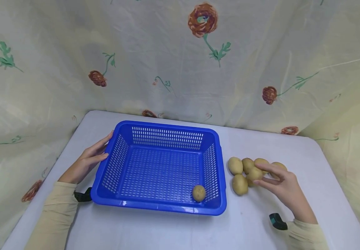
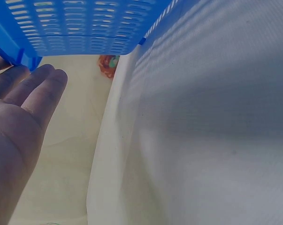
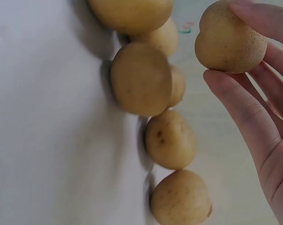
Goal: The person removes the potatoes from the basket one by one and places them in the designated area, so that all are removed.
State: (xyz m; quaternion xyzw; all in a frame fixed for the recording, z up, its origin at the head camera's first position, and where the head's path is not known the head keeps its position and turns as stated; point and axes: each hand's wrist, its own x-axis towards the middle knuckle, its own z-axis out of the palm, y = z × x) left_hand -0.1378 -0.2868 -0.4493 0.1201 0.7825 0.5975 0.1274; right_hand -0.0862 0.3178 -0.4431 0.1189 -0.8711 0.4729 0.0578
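Blue plastic basket (image 1: 217, 173) sits in the middle of the white counter (image 1: 167, 232). One potato (image 1: 198, 193) lies inside it, down in the near right corner.

Your left hand (image 1: 87, 161) lies against the basket's left side. Its grip is loose, with straight fingers (image 2: 35, 84) that touch the rim and curl round nothing.

Your right hand (image 1: 284, 185) is over on the right, at the pile of potatoes (image 1: 235, 165) on the counter. Its grip is closed on one potato. You pinch this picked potato (image 3: 230, 36) between your thumb and your fingertips, and in the wrist view it looks lifted clear of the others. It is round and a bit lumpy, so it has no real long side.

The other potatoes lie bunched up and touching one another, just beside the basket's right wall.

What matters here is the way across. The basket lies to the left of your right hand, with the pile in between. The basket wall stands higher than the potatoes. Your right hand is the near one to the pile, and your left hand is well apart from it, on the far side of the basket.
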